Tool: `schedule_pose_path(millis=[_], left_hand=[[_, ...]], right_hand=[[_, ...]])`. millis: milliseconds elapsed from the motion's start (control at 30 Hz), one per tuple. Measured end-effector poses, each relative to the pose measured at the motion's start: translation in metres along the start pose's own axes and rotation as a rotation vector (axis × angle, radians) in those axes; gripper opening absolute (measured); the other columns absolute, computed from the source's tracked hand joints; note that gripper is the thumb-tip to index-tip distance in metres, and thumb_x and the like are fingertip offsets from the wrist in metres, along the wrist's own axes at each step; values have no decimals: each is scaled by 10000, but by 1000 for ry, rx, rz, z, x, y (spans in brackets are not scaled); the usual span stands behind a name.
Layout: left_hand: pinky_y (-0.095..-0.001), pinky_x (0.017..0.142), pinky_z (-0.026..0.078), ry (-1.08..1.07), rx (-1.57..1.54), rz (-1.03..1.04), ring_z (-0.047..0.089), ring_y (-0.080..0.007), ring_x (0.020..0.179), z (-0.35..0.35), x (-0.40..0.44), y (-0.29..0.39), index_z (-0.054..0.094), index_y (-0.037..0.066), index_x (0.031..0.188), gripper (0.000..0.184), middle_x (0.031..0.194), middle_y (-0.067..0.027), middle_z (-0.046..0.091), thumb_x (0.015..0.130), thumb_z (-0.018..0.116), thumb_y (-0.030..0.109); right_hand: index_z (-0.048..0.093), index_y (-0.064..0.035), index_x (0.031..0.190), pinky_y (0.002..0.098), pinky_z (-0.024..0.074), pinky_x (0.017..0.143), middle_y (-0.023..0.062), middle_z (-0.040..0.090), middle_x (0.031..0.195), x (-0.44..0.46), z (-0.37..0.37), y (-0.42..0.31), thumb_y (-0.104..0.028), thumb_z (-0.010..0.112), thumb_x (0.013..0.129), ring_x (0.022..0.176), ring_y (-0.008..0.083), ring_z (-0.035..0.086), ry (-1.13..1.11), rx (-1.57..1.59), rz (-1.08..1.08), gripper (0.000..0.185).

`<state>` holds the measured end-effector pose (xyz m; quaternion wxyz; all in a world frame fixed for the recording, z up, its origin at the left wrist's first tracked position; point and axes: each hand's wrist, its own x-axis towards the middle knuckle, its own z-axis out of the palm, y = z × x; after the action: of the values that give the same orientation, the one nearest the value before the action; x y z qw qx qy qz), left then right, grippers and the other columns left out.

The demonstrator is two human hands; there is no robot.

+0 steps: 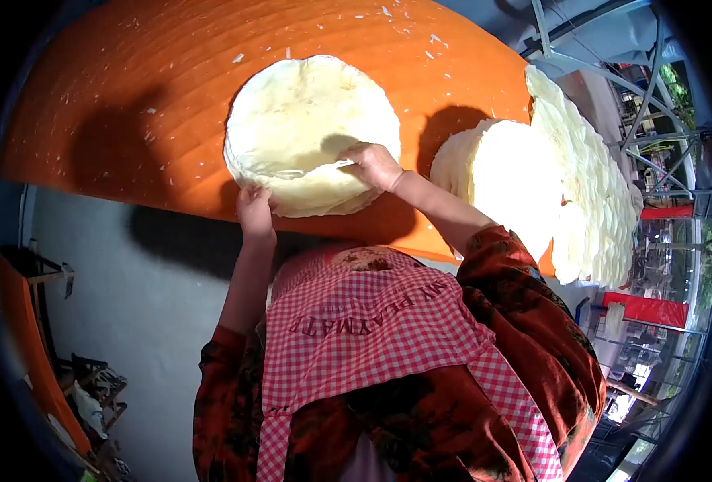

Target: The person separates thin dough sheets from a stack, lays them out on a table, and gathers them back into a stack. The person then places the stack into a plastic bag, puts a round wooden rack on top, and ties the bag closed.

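A round stack of thin, pale sheets (308, 112) lies on the orange table surface in front of me. My left hand (255, 210) is closed on the near left edge of the top sheet. Further right, my right hand (374, 165) pinches the same sheet's raised edge, with the wrist over the stack's right side. Between the hands the near part of that sheet is lifted and folded back. Shadow from my right hand falls on the sheet.
Right of the stack stands a taller, brightly lit pile of round sheets (513, 177), and beyond it a long overlapping row of sheets (593, 185). Small pale scraps dot the orange surface (171, 48). Metal frames (661, 88) rise at the far right.
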<state>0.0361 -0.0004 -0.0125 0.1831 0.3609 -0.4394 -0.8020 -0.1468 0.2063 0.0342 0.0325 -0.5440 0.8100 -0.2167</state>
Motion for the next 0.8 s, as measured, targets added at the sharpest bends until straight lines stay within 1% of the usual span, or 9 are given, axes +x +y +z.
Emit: schedule_pose_path(millis=[100, 200, 300, 400, 500, 600, 700, 733, 800], left_hand=[[-257, 592, 440, -50, 49, 33, 550, -124, 708, 6, -3, -2, 506, 10, 1106, 269, 897, -48, 570, 843, 556, 38], [-306, 710, 498, 68, 18, 6, 599, -181, 802, 16, -6, -1, 467, -13, 1164, 330, 951, -78, 587, 851, 520, 77], [-413, 843, 516, -204, -260, -322, 609, -293, 966, -6, 13, -25, 403, -37, 1246, 451, 1141, -160, 562, 840, 513, 125], [-504, 932, 483, -233, -295, -466, 565, -376, 1063, 22, -18, 2, 361, -51, 1286, 523, 1248, -209, 503, 821, 510, 135], [-512, 914, 484, -228, -405, -508, 568, -349, 1049, 22, -11, -14, 403, -28, 1256, 484, 1153, -194, 557, 802, 519, 94], [-510, 932, 478, -223, -402, -476, 547, -357, 1077, 23, -13, -13, 399, -30, 1258, 479, 1196, -199, 523, 802, 503, 75], [-501, 935, 481, -222, -428, -520, 550, -358, 1069, 24, -14, -12, 401, -35, 1252, 468, 1182, -195, 528, 805, 496, 66], [-500, 939, 480, -233, -424, -492, 551, -356, 1065, 27, -14, -8, 406, -40, 1239, 453, 1176, -194, 530, 807, 493, 62], [-497, 948, 479, -241, -422, -444, 554, -353, 1057, 28, -21, -4, 416, -49, 1214, 422, 1164, -192, 533, 811, 486, 54]], right_hand=[[689, -85, 998, 366, 517, 809, 109, 672, 1015, -8, 8, 0, -86, 707, 736, 913, 302, 637, -59, -18, 9, 262], [693, -89, 1015, 356, 516, 838, 112, 668, 1048, -15, 23, 11, -81, 702, 740, 953, 294, 636, -51, -5, 69, 276], [692, -89, 1014, 360, 514, 850, 114, 666, 1056, -13, 21, 13, -83, 704, 740, 961, 301, 633, -49, 59, 104, 275], [671, -83, 1058, 362, 500, 876, 107, 656, 1077, -13, 18, 11, -71, 699, 723, 979, 302, 614, -28, 40, 10, 337], [624, -97, 1158, 360, 451, 947, 83, 603, 1194, -20, 20, 0, -61, 688, 711, 1087, 288, 549, -46, -26, -32, 454], [596, -94, 1190, 374, 394, 998, 58, 567, 1253, -20, 23, 3, -80, 644, 713, 1163, 263, 504, -7, -145, -85, 479], [593, -84, 1187, 400, 391, 984, 54, 542, 1289, -30, 32, -4, -111, 616, 729, 1201, 261, 479, 73, -300, -132, 459], [556, -89, 1243, 420, 371, 996, 67, 510, 1328, -30, 38, 0, -226, 626, 779, 1242, 266, 446, 73, -392, -171, 489], [517, -96, 1289, 419, 359, 1012, 80, 504, 1334, -32, 32, -7, -301, 641, 791, 1251, 276, 439, 47, -290, -129, 552]])
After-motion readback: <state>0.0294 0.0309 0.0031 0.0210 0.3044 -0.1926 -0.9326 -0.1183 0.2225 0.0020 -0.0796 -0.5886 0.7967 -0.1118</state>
